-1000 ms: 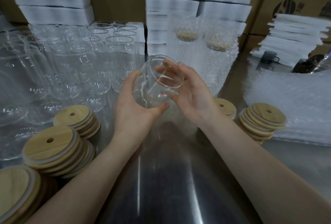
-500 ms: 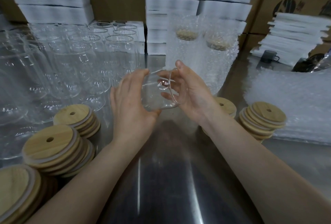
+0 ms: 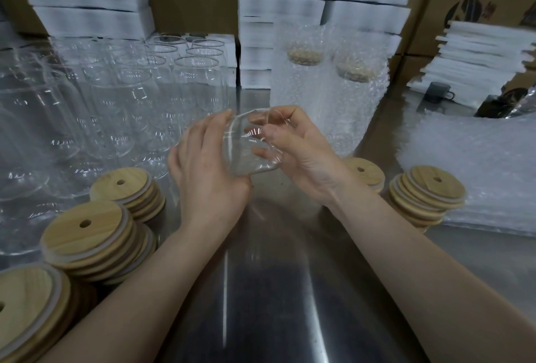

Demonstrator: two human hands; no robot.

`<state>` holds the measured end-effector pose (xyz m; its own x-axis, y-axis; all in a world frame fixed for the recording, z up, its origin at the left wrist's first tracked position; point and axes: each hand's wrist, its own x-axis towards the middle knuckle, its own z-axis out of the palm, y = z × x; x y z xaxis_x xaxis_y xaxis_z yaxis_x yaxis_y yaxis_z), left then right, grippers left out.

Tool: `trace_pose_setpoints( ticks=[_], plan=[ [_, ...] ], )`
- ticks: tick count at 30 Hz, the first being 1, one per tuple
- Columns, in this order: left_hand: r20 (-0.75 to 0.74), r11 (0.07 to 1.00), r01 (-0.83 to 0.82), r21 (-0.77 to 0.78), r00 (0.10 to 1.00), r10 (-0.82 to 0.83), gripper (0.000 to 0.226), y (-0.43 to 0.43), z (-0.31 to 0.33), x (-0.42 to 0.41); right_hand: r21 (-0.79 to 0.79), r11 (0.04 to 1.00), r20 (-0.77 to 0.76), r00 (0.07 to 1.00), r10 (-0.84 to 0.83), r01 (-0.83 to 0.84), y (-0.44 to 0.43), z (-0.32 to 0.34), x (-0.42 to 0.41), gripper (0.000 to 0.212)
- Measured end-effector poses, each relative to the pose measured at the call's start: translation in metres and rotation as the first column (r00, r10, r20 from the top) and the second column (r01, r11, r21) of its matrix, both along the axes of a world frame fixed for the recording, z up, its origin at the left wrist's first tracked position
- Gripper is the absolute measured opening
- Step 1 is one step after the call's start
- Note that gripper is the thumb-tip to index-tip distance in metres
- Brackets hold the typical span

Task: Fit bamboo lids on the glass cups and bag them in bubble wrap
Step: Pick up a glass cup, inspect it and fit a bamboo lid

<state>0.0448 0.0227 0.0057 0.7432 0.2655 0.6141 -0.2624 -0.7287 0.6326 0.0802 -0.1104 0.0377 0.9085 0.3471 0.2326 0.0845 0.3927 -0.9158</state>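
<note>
The worry here is a slip. The glass cup (image 3: 249, 145) is slick, bare and held clear off the table (image 3: 261, 290), so if either hand lets go to reach for a lid, the other must carry it alone. Dropped, it would strike the metal top, or knock into the rows of empty cups (image 3: 174, 87) standing close on the left.

The left hand (image 3: 208, 177) has its grip closed round the cup's body, fingers wrapped over it. The right hand (image 3: 304, 153) curls its fingers about the other end, fingertips showing through the glass. The cup sits between them, above mid-table, tipped well off upright. It looks thin-walled, clear and rounded, with no lid on it — the bamboo lids (image 3: 87, 232) lie in stacks on either side, and two bagged cups (image 3: 304, 78) stand behind in bubble wrap.
</note>
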Motion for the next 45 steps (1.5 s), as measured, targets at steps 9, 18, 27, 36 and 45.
trace_pose_setpoints(
  ticks=[9,18,27,36,45],
  plan=[
    [-0.039,0.976,0.035,-0.216,0.998,-0.044,0.091,0.0,0.002,0.001,-0.014,0.991,0.066,0.989,0.133,-0.133,-0.004,0.004,-0.004,0.062],
    [-0.02,0.926,0.106,-0.362,0.992,-0.122,0.091,0.0,0.003,0.004,0.018,0.968,0.027,0.968,0.251,-0.251,-0.014,0.001,0.007,0.066],
    [0.025,0.876,0.192,-0.443,0.979,-0.202,0.091,-0.001,0.002,0.002,0.069,0.98,0.01,0.983,0.185,-0.185,-0.019,0.001,0.014,0.04],
    [0.022,0.938,0.185,-0.292,0.982,-0.187,0.091,-0.004,0.002,0.0,0.112,0.992,0.003,0.998,0.055,-0.055,-0.02,0.0,0.019,0.017],
    [-0.009,0.979,0.15,-0.135,0.988,-0.153,0.088,-0.005,0.002,-0.003,0.038,0.997,-0.048,0.996,-0.072,0.073,-0.017,-0.001,0.018,0.022]
  ],
)
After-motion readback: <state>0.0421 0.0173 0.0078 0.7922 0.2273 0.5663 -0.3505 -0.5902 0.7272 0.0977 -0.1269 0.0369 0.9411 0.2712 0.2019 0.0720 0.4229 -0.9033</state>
